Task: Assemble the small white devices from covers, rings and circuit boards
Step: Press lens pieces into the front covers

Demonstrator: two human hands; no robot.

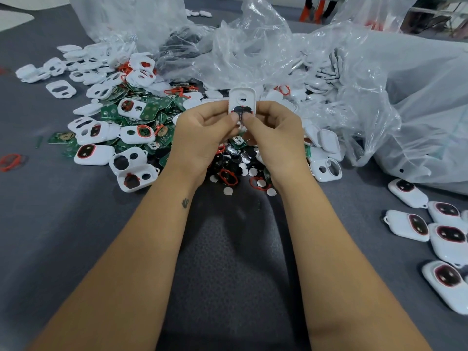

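Observation:
My left hand (pixel 202 133) and my right hand (pixel 273 133) both grip one white cover (pixel 241 97), held upright above the pile. Both thumbs press on a black disc with a red ring (pixel 241 110) seated in the cover's lower opening. The small upper hole of the cover is open. Below my hands lie loose black discs, white round pads and red rings (pixel 229 177). Green circuit boards (pixel 152 110) and empty white covers (pixel 60 89) are heaped at the left.
Crumpled clear plastic bags (pixel 354 79) with more white parts fill the back and right. Several white devices with ringed black windows (pixel 407 192) lie at the right edge. A lone red ring (pixel 10 162) lies far left on the grey cloth (pixel 63 236).

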